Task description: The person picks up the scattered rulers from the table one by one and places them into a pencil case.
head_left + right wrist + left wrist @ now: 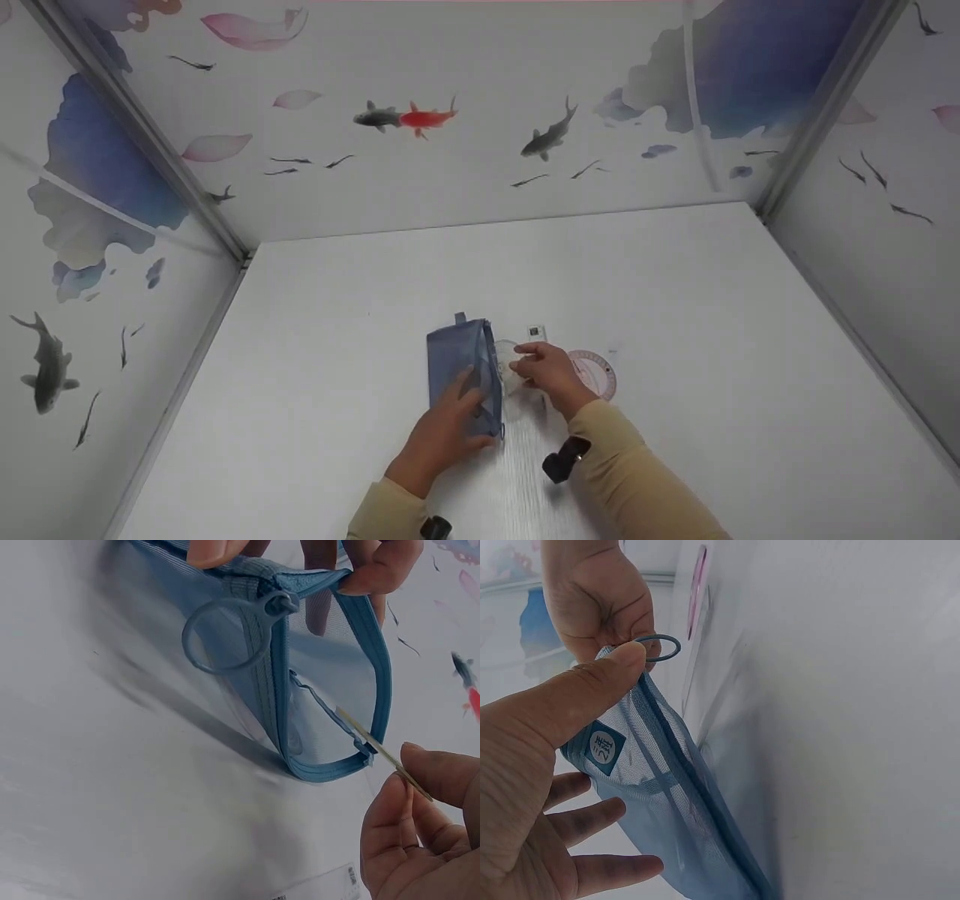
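A blue mesh zip pouch stands on the white table. My left hand pinches its top edge beside the ring zip pull, thumb on one side and fingers on the other, holding the mouth open. My right hand is just right of the pouch. It pinches a thin clear plastic piece, whose far end is at the open mouth of the pouch. What the pouch holds cannot be made out through the mesh.
A pink round protractor lies flat just right of my right hand. A clear ruler lies on the table near it. Patterned walls close the table in at the left, back and right.
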Motion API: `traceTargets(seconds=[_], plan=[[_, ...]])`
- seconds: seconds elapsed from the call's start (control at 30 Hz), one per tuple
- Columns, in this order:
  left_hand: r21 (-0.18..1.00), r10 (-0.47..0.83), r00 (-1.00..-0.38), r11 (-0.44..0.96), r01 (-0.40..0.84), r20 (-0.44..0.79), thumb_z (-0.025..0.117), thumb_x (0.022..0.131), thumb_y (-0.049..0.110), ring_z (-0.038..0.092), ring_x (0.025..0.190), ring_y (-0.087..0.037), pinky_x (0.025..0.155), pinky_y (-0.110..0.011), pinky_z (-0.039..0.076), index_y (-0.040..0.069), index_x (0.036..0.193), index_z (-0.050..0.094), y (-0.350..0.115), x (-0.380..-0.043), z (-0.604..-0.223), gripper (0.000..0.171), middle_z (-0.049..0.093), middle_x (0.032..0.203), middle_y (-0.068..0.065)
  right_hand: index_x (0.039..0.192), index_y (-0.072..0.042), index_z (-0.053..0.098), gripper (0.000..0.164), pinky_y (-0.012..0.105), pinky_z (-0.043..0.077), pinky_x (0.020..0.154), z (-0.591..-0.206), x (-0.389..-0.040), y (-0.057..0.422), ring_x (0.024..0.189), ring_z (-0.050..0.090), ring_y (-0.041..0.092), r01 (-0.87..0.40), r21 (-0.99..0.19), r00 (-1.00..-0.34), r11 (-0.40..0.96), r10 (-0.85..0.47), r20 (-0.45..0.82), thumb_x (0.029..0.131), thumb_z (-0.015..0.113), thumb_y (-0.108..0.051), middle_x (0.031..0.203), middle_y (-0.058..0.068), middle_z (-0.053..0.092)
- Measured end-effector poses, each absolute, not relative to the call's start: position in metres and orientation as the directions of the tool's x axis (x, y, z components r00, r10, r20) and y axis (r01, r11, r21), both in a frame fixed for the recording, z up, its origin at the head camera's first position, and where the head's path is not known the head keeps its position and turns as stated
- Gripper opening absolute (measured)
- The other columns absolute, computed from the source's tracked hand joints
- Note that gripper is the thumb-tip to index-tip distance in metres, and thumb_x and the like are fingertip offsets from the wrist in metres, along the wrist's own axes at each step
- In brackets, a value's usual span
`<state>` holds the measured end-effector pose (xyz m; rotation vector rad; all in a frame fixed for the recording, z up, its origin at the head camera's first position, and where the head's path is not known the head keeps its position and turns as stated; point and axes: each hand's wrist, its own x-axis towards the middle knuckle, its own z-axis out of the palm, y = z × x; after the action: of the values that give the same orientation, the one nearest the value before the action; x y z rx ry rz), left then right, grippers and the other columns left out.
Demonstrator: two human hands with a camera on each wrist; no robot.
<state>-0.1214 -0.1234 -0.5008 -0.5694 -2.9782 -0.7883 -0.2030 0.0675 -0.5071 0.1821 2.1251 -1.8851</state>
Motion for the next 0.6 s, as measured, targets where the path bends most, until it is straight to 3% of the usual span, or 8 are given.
traceTargets(seconds=[0.4,0.6], plan=[[0.479,0.352,-0.930,0.802,0.356,0.101,0.084,0.074,0.029,0.056,0.116,-0.032,0.075,-0.040,0.054,0.013,0.121,0.056,-0.124,-0.120,-0.499,0.058,0.031,0.153,-0.018,0.122,0.006,0.059,0.037,0.032,0.054,0.072,-0.507,-0.201,0.056,0.082,0.060,0.018,0.262,-0.951,-0.951,0.166,-0.123,-0.284,0.088,0.066,-0.006,0.099,0.014,0.064],[0.492,0.350,-0.931,0.796,0.352,0.100,0.084,0.074,0.028,0.052,0.123,-0.035,0.081,-0.043,0.054,0.013,0.120,0.055,-0.124,-0.120,-0.499,0.057,0.031,0.153,-0.018,0.121,0.006,0.060,0.036,0.033,0.054,0.071,-0.509,-0.200,0.052,0.078,0.060,0.018,0.254,-0.947,-0.950,0.198,-0.132,-0.283,0.087,0.066,-0.006,0.095,0.013,0.065]])
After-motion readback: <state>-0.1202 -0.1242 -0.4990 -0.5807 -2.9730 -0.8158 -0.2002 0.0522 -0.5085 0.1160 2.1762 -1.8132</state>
